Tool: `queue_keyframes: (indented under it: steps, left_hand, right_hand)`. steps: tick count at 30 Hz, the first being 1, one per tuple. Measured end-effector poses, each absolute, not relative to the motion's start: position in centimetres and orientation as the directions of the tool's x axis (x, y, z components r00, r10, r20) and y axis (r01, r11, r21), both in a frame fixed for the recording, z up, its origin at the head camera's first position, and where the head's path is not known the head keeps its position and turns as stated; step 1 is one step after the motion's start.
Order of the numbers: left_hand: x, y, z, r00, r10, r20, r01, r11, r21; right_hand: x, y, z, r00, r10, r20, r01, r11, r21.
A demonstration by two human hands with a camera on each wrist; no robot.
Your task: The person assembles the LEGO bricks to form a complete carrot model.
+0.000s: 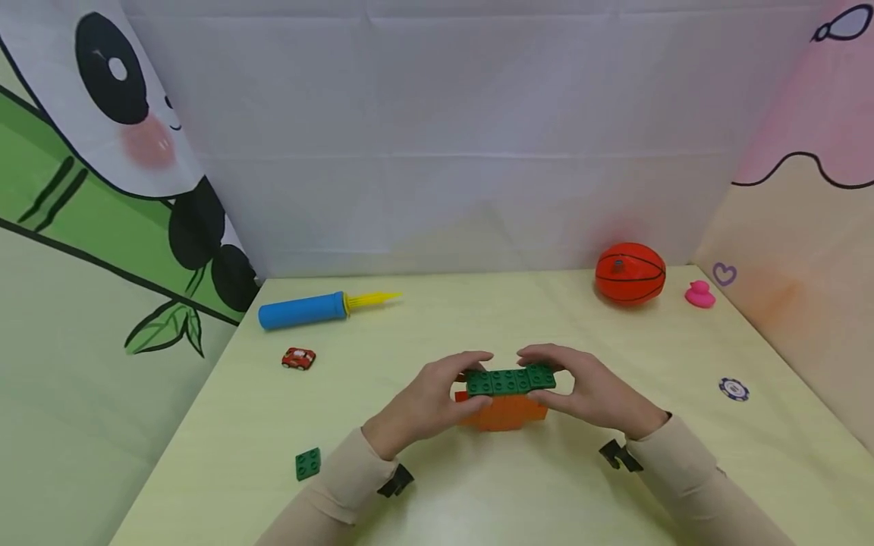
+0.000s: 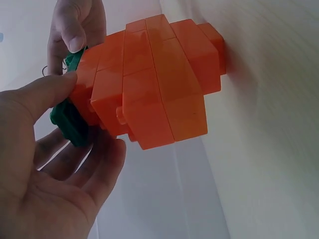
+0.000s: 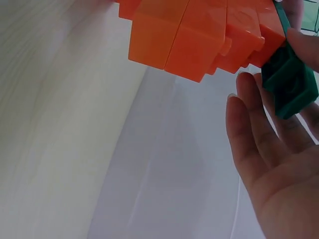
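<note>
A row of green toy bricks point(image 1: 508, 381) lies across the top of a stepped build of orange bricks point(image 1: 505, 414), which stands on the table. My left hand point(image 1: 426, 398) pinches the left end of the green row, thumb on the near side and fingers behind. At the other end, my right hand point(image 1: 590, 390) holds the rightmost green brick in the same way. From the left wrist, the orange build point(image 2: 154, 84) shows wide in the middle and narrow towards the table. Green pieces point(image 3: 291, 82) overhang its top edge in the right wrist view.
One loose green brick point(image 1: 308, 463) lies near my left forearm. Farther left are a red toy car point(image 1: 299, 359) and a blue hand pump point(image 1: 303, 311) with a yellow nozzle. To the right sit a small basketball point(image 1: 630, 274), a pink rubber duck point(image 1: 699, 294) and a poker chip point(image 1: 734, 390).
</note>
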State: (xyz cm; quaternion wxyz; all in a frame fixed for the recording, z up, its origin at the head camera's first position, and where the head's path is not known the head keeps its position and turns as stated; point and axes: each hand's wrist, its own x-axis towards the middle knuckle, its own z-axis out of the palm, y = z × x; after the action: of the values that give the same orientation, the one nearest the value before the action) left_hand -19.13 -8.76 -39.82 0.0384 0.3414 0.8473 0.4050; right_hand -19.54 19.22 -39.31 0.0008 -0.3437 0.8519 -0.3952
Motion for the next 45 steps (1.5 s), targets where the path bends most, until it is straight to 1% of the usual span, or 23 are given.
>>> queue_keyframes:
  steps: [3, 6, 10, 12, 14, 17, 22, 25, 29, 32, 35, 39, 42, 45]
  left_hand:
    - [-18.8, -9.6, -39.5, -0.787, 0.597, 0.157, 0.510, 0.485, 0.710]
    - [-18.2, -11.5, -39.1, -0.834, 0.549, 0.056, 0.434, 0.589, 0.682]
    - [-16.9, -15.9, -39.5, -0.908, 0.407, -0.098, 0.267, 0.744, 0.612]
    - [-15.9, -18.6, -39.8, -0.931, 0.318, -0.179, 0.165, 0.804, 0.572]
    - [-14.9, -21.1, -40.2, -0.937, 0.249, -0.245, 0.086, 0.844, 0.529]
    - [-13.4, -24.2, -40.9, -0.930, 0.184, -0.317, 0.012, 0.880, 0.475]
    - [-12.2, -27.1, -42.1, -0.933, 0.115, -0.342, -0.059, 0.887, 0.458]
    - [-11.9, -27.7, -42.5, -0.940, 0.097, -0.328, -0.081, 0.869, 0.489]
    - [-12.0, -27.5, -42.5, -0.957, 0.103, -0.273, -0.058, 0.850, 0.523]
    - [-12.8, -26.1, -41.9, -0.970, 0.161, -0.183, 0.030, 0.825, 0.564]
    - [-14.0, -23.8, -41.0, -0.966, 0.245, -0.088, 0.143, 0.781, 0.609]
    - [-15.7, -20.3, -39.8, -0.919, 0.393, 0.031, 0.322, 0.702, 0.635]
    - [-16.9, -17.4, -38.7, -0.863, 0.492, 0.119, 0.446, 0.629, 0.636]
    - [-18.0, -14.6, -37.8, -0.810, 0.548, 0.210, 0.539, 0.553, 0.635]
  right_hand:
    - [-19.6, 19.1, -39.6, -0.766, -0.591, 0.255, -0.581, 0.465, -0.668]
    - [-19.6, 18.9, -39.9, -0.768, -0.594, 0.241, -0.574, 0.470, -0.670]
    - [-19.5, 18.8, -40.1, -0.774, -0.592, 0.224, -0.559, 0.473, -0.681]
    - [-19.5, 18.9, -40.0, -0.778, -0.588, 0.219, -0.552, 0.476, -0.685]
    - [-19.6, 18.9, -40.0, -0.784, -0.583, 0.211, -0.543, 0.481, -0.689]
    - [-19.7, 19.1, -40.0, -0.789, -0.577, 0.209, -0.541, 0.492, -0.683]
    - [-20.0, 19.3, -39.9, -0.797, -0.569, 0.201, -0.531, 0.503, -0.682]
    - [-20.2, 19.4, -39.9, -0.802, -0.570, 0.182, -0.517, 0.508, -0.688]
    - [-20.3, 19.4, -39.9, -0.805, -0.567, 0.174, -0.513, 0.520, -0.683]
    - [-20.3, 19.5, -39.8, -0.810, -0.556, 0.185, -0.514, 0.523, -0.679]
    - [-20.3, 19.6, -39.7, -0.809, -0.556, 0.189, -0.515, 0.518, -0.682]
    - [-20.4, 19.5, -39.8, -0.801, -0.570, 0.181, -0.515, 0.503, -0.694]
    - [-20.4, 19.4, -39.9, -0.800, -0.575, 0.174, -0.510, 0.497, -0.702]
    - [-20.3, 19.3, -40.0, -0.799, -0.574, 0.179, -0.510, 0.490, -0.707]
